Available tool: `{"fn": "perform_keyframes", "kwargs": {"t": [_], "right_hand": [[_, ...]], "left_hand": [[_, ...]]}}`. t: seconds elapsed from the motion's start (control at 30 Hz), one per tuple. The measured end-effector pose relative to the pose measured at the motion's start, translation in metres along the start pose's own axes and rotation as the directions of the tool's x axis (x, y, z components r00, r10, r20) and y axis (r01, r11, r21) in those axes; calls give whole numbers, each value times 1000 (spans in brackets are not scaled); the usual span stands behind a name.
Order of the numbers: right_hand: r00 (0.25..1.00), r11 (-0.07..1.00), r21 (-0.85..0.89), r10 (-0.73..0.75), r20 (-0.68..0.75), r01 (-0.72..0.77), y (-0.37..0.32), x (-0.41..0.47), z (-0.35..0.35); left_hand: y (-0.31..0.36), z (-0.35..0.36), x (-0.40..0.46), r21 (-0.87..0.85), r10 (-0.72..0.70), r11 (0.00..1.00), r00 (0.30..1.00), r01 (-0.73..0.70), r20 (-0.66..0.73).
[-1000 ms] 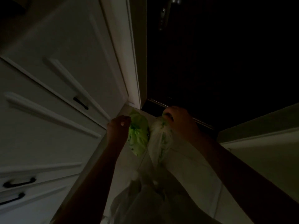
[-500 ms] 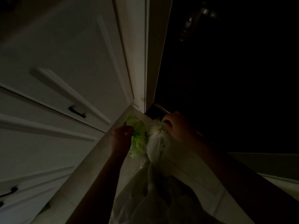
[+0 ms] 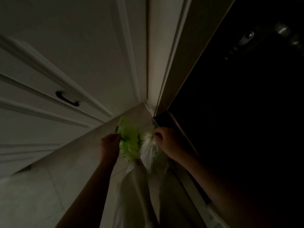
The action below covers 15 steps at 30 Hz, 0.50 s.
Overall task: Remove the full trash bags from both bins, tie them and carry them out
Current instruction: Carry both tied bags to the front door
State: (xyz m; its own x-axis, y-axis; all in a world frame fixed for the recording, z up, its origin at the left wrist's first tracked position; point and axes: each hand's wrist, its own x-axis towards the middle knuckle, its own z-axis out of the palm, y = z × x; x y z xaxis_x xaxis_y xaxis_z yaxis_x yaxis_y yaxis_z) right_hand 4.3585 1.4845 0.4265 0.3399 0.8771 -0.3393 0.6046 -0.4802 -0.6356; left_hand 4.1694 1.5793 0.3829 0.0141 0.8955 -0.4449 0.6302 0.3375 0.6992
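The scene is very dim. A light green trash bag (image 3: 129, 142) sits low over the pale floor, and my left hand (image 3: 110, 144) grips its gathered top at the left side. Right beside it is a white trash bag (image 3: 149, 145) with green markings. My right hand (image 3: 166, 139) pinches that bag's bunched neck. The two bags touch each other between my hands. Whether they rest on the floor or hang just above it cannot be told.
White panelled cabinet doors with a black handle (image 3: 67, 100) fill the left. A white door frame (image 3: 158, 79) runs down the middle. A dark door with a metal lock (image 3: 246, 37) stands at the right, its threshold (image 3: 177, 124) just behind my right hand. Pale clothing shows below.
The view has swung and dropped closer to the floor corner by the door frame. Both hands have gone lower with the bags, still holding their tops.
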Motion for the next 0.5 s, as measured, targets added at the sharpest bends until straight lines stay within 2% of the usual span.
{"fn": "perform_keyframes", "kwargs": {"t": [0.2, 0.5], "right_hand": [[983, 988, -22, -148, 107, 152, 52, 53, 34], [971, 980, -119, -136, 197, 161, 138, 116, 50]], "left_hand": [[-39, 58, 20, 33, -60, 997, 993, 63, -97], [-71, 120, 47, 41, -46, 998, 995, 50, -88]]}}
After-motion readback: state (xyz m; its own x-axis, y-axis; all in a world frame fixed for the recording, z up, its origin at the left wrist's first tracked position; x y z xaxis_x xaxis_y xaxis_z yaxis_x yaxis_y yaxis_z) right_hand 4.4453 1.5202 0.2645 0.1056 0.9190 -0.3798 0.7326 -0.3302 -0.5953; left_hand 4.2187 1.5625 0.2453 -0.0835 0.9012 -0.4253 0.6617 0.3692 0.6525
